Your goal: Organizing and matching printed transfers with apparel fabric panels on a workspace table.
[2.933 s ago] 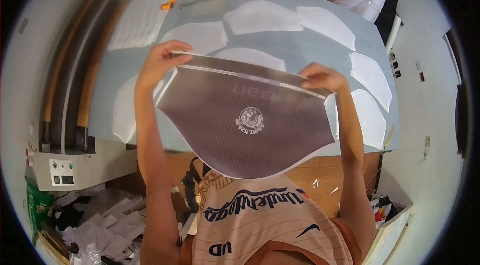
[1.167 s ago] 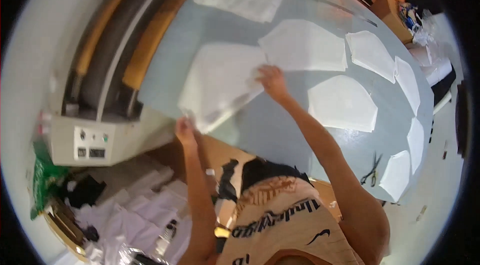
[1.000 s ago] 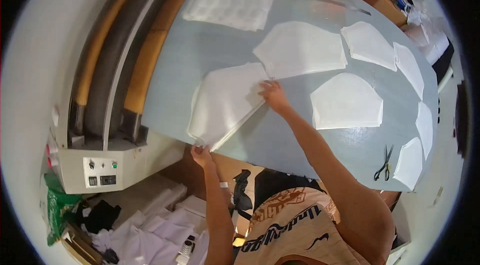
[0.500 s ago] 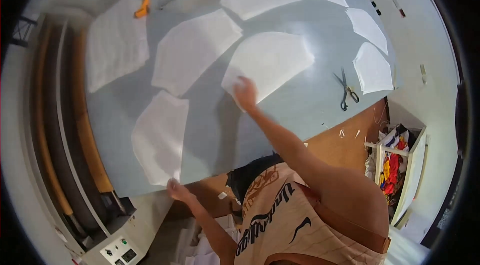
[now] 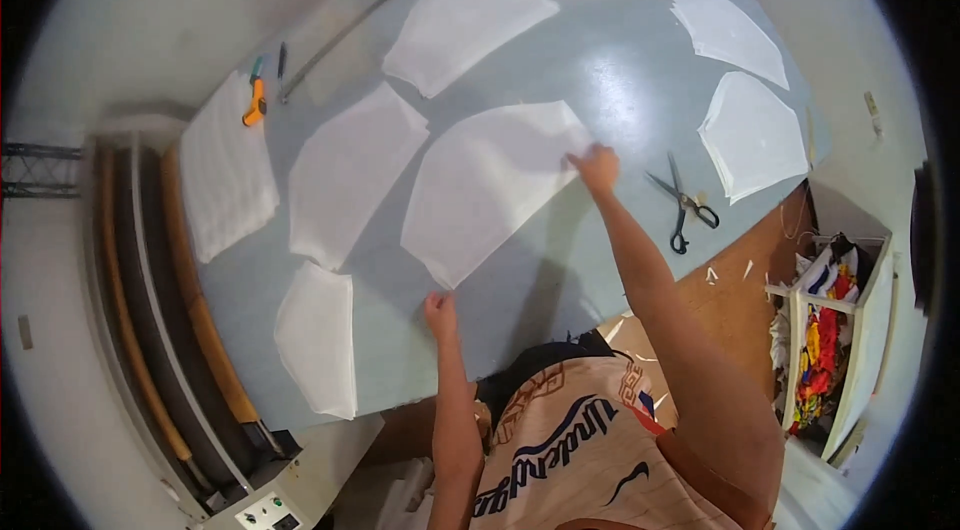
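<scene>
In the middle of the table, a white cut fabric panel (image 5: 490, 185) lies flat, curved along its far side; its layered edges suggest a stack. My right hand (image 5: 598, 170) pinches its right corner, thumb on top. At the lower corner nearest me, my left hand (image 5: 440, 318) has its fingers closed against the tip of the fabric. Left of it lie two more white panels, an upper one (image 5: 355, 175) and a lower one (image 5: 318, 340). Black-handled scissors (image 5: 682, 205) rest partly spread, right of my right hand.
More white panels (image 5: 470, 30) curve along the far and right sides of the blue-grey table (image 5: 520, 330). An orange-handled cutter (image 5: 255, 103) sits on a pleated white stack (image 5: 225, 190). A roller machine (image 5: 170, 330) stands left; a bin of colourful scraps (image 5: 825, 350) stands right.
My left hand has left the lower-left panel for the middle panel's near corner. My right hand has slid from that panel's lower-left part to its right corner. The view has shifted.
</scene>
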### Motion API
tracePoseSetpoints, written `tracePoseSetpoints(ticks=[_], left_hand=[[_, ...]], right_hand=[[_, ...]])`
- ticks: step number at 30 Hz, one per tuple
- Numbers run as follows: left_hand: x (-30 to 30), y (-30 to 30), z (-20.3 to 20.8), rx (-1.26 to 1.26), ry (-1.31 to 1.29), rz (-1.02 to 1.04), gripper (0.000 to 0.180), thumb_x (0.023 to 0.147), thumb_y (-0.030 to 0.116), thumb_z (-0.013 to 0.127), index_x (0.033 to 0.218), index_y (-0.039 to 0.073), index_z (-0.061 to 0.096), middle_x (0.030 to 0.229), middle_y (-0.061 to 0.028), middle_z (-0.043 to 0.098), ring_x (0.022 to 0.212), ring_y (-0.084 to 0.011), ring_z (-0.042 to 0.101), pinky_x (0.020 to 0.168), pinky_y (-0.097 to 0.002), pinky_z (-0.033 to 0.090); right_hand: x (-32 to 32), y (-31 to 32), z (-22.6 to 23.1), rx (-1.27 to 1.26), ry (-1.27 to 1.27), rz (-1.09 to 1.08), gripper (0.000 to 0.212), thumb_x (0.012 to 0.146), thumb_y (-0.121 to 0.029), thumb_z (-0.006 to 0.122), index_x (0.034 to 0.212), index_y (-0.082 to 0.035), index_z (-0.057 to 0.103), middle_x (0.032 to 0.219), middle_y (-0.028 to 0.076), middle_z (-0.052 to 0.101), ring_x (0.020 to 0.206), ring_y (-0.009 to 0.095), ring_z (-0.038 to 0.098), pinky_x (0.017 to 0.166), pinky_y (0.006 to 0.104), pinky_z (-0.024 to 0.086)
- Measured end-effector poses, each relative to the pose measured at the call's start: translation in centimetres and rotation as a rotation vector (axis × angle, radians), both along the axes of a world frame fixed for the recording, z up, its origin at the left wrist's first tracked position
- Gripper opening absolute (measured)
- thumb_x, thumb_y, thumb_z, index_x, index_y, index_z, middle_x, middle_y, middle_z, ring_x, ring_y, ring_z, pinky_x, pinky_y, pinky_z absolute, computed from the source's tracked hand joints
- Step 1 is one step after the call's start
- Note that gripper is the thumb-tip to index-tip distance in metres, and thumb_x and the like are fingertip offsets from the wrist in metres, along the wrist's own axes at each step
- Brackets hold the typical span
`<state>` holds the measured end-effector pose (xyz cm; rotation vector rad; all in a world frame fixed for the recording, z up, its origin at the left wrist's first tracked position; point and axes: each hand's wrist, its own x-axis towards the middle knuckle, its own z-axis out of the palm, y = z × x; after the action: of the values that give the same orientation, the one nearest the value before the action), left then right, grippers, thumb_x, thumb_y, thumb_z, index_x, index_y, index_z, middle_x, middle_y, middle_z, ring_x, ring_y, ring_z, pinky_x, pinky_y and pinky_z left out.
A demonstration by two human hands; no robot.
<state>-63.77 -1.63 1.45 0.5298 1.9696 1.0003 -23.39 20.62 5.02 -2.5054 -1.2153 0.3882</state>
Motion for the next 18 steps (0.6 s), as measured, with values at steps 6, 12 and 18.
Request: tracePoseSetpoints(ticks=[6,12,18], left_hand=[[2.5,3.0,2.6,-0.214,-0.084,-0.068,0.057,0.086,0.016,0.075,0.134,-0.004,0.051,0.12,-0.0152,0.065,0.108,-0.0233,0.061,0.095,-0.0343,0.047],[5.9,1.8,5.5,0.043,0.729,-0.378,0.072,0.08,0.027,0.082,0.138,0.001,0.048,0.126,-0.0193,0.059,0.114,-0.0319,0.056,0.098,-0.0435,0.044],[20.9,5.9,21.9,0.466,0.813,-0.608,0.078,0.077,0.032,0.083,0.139,0.001,0.048,0.142,-0.0251,0.046,0.135,-0.0403,0.039,0.111,-0.0528,0.031]], right_hand=[[2.2,0.4,0.2,-0.013,0.138,-0.133,0.064,0.057,-0.04,0.083,0.11,-0.005,0.069,0.105,0.016,0.069,0.103,0.035,0.065,0.089,0.046,0.052],[2.0,-1.7,2.9,0.333,0.443,0.006,0.059,0.072,-0.026,0.079,0.124,-0.002,0.063,0.082,0.015,0.071,0.072,0.032,0.068,0.069,0.0403,0.054],[-2.1,-6.8,20.5,0.403,0.619,0.446,0.048,0.085,-0.015,0.072,0.129,-0.001,0.061,0.081,0.014,0.072,0.059,0.021,0.066,0.062,0.0357,0.052]])
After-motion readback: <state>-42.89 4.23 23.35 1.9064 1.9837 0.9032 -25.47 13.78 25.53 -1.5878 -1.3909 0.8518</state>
